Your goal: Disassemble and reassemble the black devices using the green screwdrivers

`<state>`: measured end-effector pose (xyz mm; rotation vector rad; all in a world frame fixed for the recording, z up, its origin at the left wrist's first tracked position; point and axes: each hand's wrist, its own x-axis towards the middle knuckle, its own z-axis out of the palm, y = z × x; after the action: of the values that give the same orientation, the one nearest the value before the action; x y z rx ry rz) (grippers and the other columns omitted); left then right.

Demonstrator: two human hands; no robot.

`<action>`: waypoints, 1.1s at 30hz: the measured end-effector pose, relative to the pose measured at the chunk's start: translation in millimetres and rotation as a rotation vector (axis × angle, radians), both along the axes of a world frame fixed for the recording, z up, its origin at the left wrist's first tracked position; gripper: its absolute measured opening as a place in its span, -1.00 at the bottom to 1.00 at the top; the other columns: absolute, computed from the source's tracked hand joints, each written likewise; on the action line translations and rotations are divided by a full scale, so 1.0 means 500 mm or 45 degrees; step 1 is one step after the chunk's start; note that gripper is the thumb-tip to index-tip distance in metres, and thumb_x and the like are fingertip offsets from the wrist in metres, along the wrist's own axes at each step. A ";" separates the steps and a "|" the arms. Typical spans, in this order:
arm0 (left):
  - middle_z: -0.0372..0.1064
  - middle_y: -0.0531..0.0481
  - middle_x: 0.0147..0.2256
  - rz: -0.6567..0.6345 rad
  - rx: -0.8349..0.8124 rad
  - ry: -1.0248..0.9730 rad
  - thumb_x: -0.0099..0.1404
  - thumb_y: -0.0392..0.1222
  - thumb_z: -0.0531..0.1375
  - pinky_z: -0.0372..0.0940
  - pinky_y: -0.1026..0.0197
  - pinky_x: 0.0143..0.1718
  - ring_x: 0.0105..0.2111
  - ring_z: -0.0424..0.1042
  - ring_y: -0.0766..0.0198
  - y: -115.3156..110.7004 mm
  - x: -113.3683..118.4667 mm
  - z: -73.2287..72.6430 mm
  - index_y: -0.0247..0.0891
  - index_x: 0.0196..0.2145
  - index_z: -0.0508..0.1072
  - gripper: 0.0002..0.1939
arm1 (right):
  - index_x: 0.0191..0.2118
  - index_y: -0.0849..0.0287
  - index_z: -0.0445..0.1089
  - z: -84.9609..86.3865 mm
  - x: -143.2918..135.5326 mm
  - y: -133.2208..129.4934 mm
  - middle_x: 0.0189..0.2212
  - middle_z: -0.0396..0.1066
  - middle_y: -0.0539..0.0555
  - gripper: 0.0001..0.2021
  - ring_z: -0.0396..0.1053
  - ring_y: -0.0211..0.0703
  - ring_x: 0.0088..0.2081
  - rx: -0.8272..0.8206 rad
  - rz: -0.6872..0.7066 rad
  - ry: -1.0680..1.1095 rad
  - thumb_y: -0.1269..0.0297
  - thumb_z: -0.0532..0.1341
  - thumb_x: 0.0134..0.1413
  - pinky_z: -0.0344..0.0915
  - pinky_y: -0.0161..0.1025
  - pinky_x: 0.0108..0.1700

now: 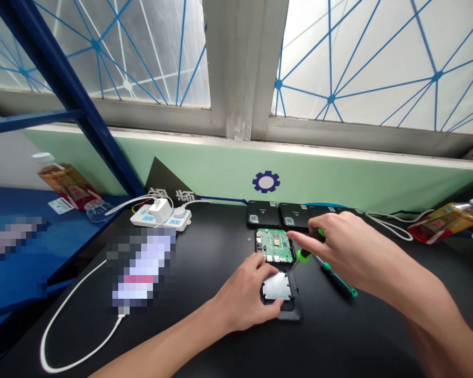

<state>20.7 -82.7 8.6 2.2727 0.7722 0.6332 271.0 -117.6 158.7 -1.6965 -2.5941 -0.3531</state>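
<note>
My left hand (246,299) grips a black plastic case cover (290,315) lying on the table, thumb and fingers at its near and far edges. A silver metal plate (276,287) is set in that cover. My right hand (339,244) is closed around a black and green screwdriver (304,255), tilted with its shaft pointing down to the plate's far right corner. Whether the tip sits in a screw cannot be made out. Just beyond the cover lies a green circuit board (275,244) in a black housing. Tiny screws (248,240) rest left of the board.
Another green and black screwdriver (341,281) lies under my right wrist. Black boxes (262,214) line the wall. At left are a power strip (140,218), a blurred-out phone-like device (145,270) and its white cable (49,325). Drink bottles (69,184) lean on both sides.
</note>
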 end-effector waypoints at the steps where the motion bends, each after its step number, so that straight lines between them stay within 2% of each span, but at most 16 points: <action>1: 0.42 -0.12 -0.02 0.006 -0.007 -0.008 0.18 -0.23 0.52 0.54 -0.02 0.00 -0.03 0.54 -0.02 -0.001 -0.001 -0.001 -0.20 0.04 0.59 -0.53 | -0.05 0.05 0.66 0.003 -0.002 0.004 -0.37 0.46 0.15 -0.64 0.23 -0.07 -0.44 -0.051 -0.041 0.057 0.20 0.07 0.53 -0.10 -0.11 -0.38; 3: 0.42 -0.11 -0.04 0.010 -0.014 -0.014 0.16 -0.23 0.52 0.55 -0.01 -0.02 -0.04 0.54 -0.01 -0.001 -0.002 -0.003 -0.20 0.02 0.60 -0.54 | -0.25 0.08 0.57 0.012 -0.011 0.010 -0.39 0.45 0.13 -0.67 0.26 -0.09 -0.43 -0.129 -0.120 0.163 0.16 0.13 0.53 -0.04 -0.14 -0.40; 5: 0.42 -0.11 -0.04 0.008 -0.008 -0.013 0.16 -0.24 0.53 0.55 -0.01 -0.01 -0.04 0.54 -0.02 -0.002 -0.002 -0.005 -0.20 0.02 0.61 -0.53 | -0.33 0.07 0.46 0.024 -0.021 0.013 -0.45 0.41 0.06 -0.65 0.28 -0.11 -0.44 -0.176 -0.183 0.227 0.11 0.15 0.54 0.02 -0.17 -0.44; 7: 0.43 -0.12 -0.04 0.008 0.002 -0.014 0.16 -0.26 0.53 0.55 -0.02 0.00 -0.04 0.53 -0.02 -0.002 -0.002 -0.005 -0.21 0.04 0.61 -0.52 | -0.33 0.04 0.38 0.034 -0.027 0.009 -0.47 0.36 -0.01 -0.69 0.29 -0.13 -0.44 -0.245 -0.184 0.270 0.11 0.18 0.53 0.09 -0.21 -0.45; 11: 0.43 -0.09 -0.06 0.016 0.011 -0.021 0.19 -0.27 0.51 0.55 -0.01 -0.01 -0.05 0.53 0.00 -0.002 -0.002 -0.001 -0.18 0.06 0.60 -0.53 | -0.21 0.01 0.35 0.039 -0.024 -0.014 -0.33 0.43 -0.06 -0.89 0.38 -0.16 -0.32 -0.396 -0.037 0.393 0.30 0.25 0.44 0.28 -0.25 -0.29; 13: 0.44 -0.08 -0.06 0.012 0.019 -0.021 0.20 -0.28 0.50 0.54 0.01 -0.04 -0.05 0.54 0.01 -0.001 -0.002 0.001 -0.16 0.06 0.59 -0.53 | -0.16 0.00 0.37 0.034 -0.021 -0.022 -0.32 0.45 -0.04 -0.91 0.39 -0.11 -0.31 -0.326 -0.015 0.379 0.23 0.23 0.50 0.27 -0.20 -0.28; 16: 0.44 -0.06 -0.08 0.014 0.049 -0.011 0.20 -0.30 0.49 0.53 0.04 -0.09 -0.09 0.54 0.04 0.000 -0.002 0.002 -0.15 0.08 0.58 -0.51 | -0.16 -0.01 0.39 0.025 -0.019 -0.022 -0.38 0.43 -0.01 -0.80 0.35 -0.03 -0.37 -0.183 -0.049 0.323 0.12 0.13 0.59 0.14 -0.13 -0.36; 19: 0.43 -0.05 -0.10 0.014 0.067 0.006 0.22 -0.28 0.48 0.52 0.08 -0.13 -0.12 0.54 0.06 0.001 -0.002 0.005 -0.13 0.10 0.57 -0.50 | -0.11 -0.01 0.33 0.025 -0.019 -0.017 -0.33 0.45 -0.05 -0.95 0.39 -0.10 -0.34 -0.218 -0.009 0.409 0.30 0.19 0.49 0.19 -0.17 -0.33; 21: 0.43 -0.05 -0.11 0.009 0.076 0.017 0.23 -0.27 0.47 0.52 0.09 -0.15 -0.12 0.54 0.06 0.001 -0.001 0.007 -0.13 0.10 0.57 -0.52 | -0.08 0.02 0.31 0.028 -0.019 -0.014 -0.23 0.48 -0.04 -0.85 0.44 -0.11 -0.24 -0.227 0.045 0.453 0.41 0.24 0.35 0.27 -0.18 -0.23; 23: 0.42 -0.05 -0.12 0.010 0.089 0.022 0.24 -0.27 0.46 0.51 0.10 -0.16 -0.13 0.53 0.07 0.000 0.000 0.010 -0.13 0.09 0.57 -0.54 | -0.14 0.03 0.30 0.029 -0.019 -0.013 -0.26 0.47 -0.01 -0.90 0.44 -0.08 -0.25 -0.188 0.019 0.415 0.33 0.26 0.37 0.28 -0.14 -0.20; 25: 0.43 -0.05 -0.12 0.012 0.093 0.029 0.25 -0.26 0.47 0.50 0.09 -0.15 -0.13 0.53 0.07 -0.001 0.001 0.012 -0.13 0.10 0.57 -0.54 | -0.23 0.02 0.27 0.028 -0.020 -0.013 -0.41 0.38 -0.04 -0.81 0.35 -0.07 -0.36 -0.161 -0.047 0.334 0.17 0.20 0.50 0.19 -0.11 -0.31; 26: 0.43 -0.05 -0.11 0.011 0.092 0.034 0.25 -0.26 0.47 0.50 0.09 -0.15 -0.13 0.52 0.06 -0.001 0.001 0.013 -0.13 0.10 0.56 -0.53 | -0.23 0.01 0.26 0.027 -0.020 -0.014 -0.45 0.34 -0.06 -0.80 0.32 -0.08 -0.40 -0.166 -0.053 0.318 0.16 0.18 0.53 0.14 -0.11 -0.35; 28: 0.43 -0.06 -0.11 0.007 0.089 0.044 0.25 -0.26 0.48 0.49 0.08 -0.15 -0.12 0.52 0.06 -0.002 0.002 0.015 -0.13 0.11 0.56 -0.52 | -0.18 0.01 0.25 0.026 -0.021 -0.017 -0.40 0.37 -0.08 -0.89 0.34 -0.10 -0.37 -0.191 -0.019 0.344 0.30 0.20 0.44 0.14 -0.14 -0.35; 30: 0.43 -0.06 -0.11 0.004 0.089 0.044 0.25 -0.26 0.48 0.49 0.08 -0.14 -0.11 0.52 0.05 -0.002 0.001 0.015 -0.13 0.11 0.55 -0.52 | -0.10 0.01 0.27 0.026 -0.020 -0.019 -0.27 0.45 -0.05 -0.82 0.42 -0.09 -0.24 -0.187 0.032 0.387 0.39 0.26 0.29 0.23 -0.16 -0.25; 31: 0.43 -0.06 -0.12 0.004 0.093 0.043 0.25 -0.26 0.49 0.49 0.08 -0.14 -0.11 0.52 0.05 -0.002 0.001 0.015 -0.13 0.10 0.56 -0.53 | -0.09 0.01 0.28 0.026 -0.019 -0.020 -0.24 0.47 -0.03 -0.81 0.44 -0.06 -0.20 -0.167 0.034 0.392 0.36 0.28 0.28 0.25 -0.15 -0.21; 33: 0.43 -0.05 -0.13 0.003 0.109 0.040 0.25 -0.24 0.49 0.48 0.07 -0.14 -0.12 0.51 0.05 -0.002 0.000 0.014 -0.13 0.09 0.56 -0.54 | -0.15 0.00 0.29 0.024 -0.015 -0.019 -0.34 0.43 -0.04 -0.88 0.41 -0.07 -0.32 -0.130 0.003 0.355 0.24 0.27 0.39 0.21 -0.14 -0.29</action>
<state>20.8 -83.5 15.7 2.3648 0.7766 0.6438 263.6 -127.1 170.7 -1.6358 -2.4469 0.0171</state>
